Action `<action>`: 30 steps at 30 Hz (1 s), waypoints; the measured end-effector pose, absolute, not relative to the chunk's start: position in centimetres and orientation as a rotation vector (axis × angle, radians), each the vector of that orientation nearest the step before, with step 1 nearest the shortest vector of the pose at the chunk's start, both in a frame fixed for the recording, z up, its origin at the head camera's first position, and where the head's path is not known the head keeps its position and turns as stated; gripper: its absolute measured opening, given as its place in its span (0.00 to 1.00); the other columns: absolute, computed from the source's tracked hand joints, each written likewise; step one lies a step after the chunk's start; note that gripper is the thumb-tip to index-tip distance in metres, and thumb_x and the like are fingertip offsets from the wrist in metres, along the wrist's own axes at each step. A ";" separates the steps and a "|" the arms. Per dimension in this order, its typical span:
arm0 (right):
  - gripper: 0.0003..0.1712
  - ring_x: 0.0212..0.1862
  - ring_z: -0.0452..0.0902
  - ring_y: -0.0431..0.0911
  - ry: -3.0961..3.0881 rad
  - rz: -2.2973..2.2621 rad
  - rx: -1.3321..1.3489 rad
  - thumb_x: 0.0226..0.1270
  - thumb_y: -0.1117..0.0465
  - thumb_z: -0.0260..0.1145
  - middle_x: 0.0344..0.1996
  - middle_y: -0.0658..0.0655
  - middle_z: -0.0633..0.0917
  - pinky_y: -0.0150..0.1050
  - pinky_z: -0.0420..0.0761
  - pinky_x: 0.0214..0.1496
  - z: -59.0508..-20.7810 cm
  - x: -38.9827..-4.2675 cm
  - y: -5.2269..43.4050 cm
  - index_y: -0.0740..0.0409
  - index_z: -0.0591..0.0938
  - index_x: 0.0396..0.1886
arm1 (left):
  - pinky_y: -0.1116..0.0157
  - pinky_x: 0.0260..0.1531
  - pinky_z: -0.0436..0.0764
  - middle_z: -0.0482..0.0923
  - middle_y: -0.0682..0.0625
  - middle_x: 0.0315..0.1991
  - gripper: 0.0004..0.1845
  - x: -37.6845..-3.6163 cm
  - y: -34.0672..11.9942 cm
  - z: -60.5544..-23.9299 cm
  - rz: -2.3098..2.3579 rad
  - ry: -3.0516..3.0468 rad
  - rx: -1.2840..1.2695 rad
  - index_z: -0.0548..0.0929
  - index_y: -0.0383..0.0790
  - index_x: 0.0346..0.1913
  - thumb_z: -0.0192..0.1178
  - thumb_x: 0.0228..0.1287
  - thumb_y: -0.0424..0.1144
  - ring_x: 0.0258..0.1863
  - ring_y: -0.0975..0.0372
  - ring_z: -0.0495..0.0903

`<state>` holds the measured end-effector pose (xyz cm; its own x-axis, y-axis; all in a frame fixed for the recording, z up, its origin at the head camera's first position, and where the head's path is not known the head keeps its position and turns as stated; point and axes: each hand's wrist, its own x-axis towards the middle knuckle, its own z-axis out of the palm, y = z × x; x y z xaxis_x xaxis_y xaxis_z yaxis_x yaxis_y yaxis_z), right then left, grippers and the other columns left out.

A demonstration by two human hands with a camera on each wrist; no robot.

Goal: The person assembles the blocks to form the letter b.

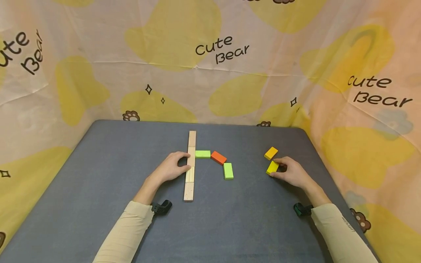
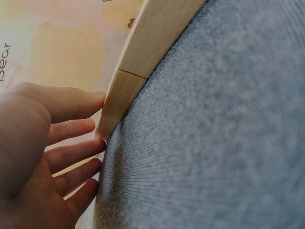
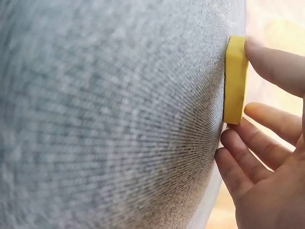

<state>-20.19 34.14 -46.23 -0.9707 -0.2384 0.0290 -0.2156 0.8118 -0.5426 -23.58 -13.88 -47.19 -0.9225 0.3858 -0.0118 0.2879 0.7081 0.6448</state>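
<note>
Pinching a yellow block (image 1: pixel 271 167), the right hand (image 1: pixel 292 173) partly hides it.

My table (image 1: pixel 210 226) has a grey, woven-looking top with rounded far corners, and I've got pale pinkish fabric (image 1: pixel 283 87) hanging behind it and on both sides of it. It's covered in big yellow blobs (image 1: pixel 238 95), plus black "Cute Bear" lettering (image 1: pixel 223 50) and little brown paw prints (image 1: pixel 131 115) peeking up just past the table's far edge. There's a greyish flower (image 1: pixel 393 124) right of the table too. A crease (image 1: pixel 148 63) runs across the fabric behind it, and my light's pretty soft.
</note>
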 end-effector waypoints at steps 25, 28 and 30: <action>0.33 0.43 0.75 0.51 2.979 -0.795 -0.494 0.57 0.56 0.77 0.48 0.63 0.80 0.47 0.78 0.46 -46.2 -20.0 30.5 0.69 0.81 0.60 | 0.44 0.70 0.63 0.73 0.39 0.68 0.27 -23.8 -13.9 -47.5 1.015 2.774 0.559 0.76 0.38 0.68 0.63 0.71 0.46 0.72 0.44 0.64; 0.33 0.44 0.75 0.51 2.974 -0.789 -0.501 0.58 0.55 0.76 0.49 0.63 0.80 0.46 0.78 0.46 -46.1 -19.9 29.7 0.69 0.81 0.60 | 0.44 0.70 0.63 0.73 0.40 0.68 0.27 -23.8 -14.0 -47.5 1.014 2.772 0.557 0.76 0.38 0.68 0.63 0.71 0.46 0.72 0.44 0.63; 0.33 0.44 0.75 0.50 2.976 -0.793 -0.503 0.58 0.54 0.76 0.49 0.62 0.80 0.46 0.78 0.46 -46.0 -19.7 29.2 0.68 0.82 0.60 | 0.44 0.70 0.63 0.73 0.40 0.68 0.27 -23.8 -14.0 -47.5 1.015 2.771 0.557 0.76 0.38 0.68 0.63 0.71 0.46 0.72 0.44 0.64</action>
<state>-19.69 29.23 -45.98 -0.9478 -0.3128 0.0623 -0.3023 0.8189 -0.4879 -23.80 -13.97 -47.52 -0.9220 0.3873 -0.0020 0.2944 0.7041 0.6462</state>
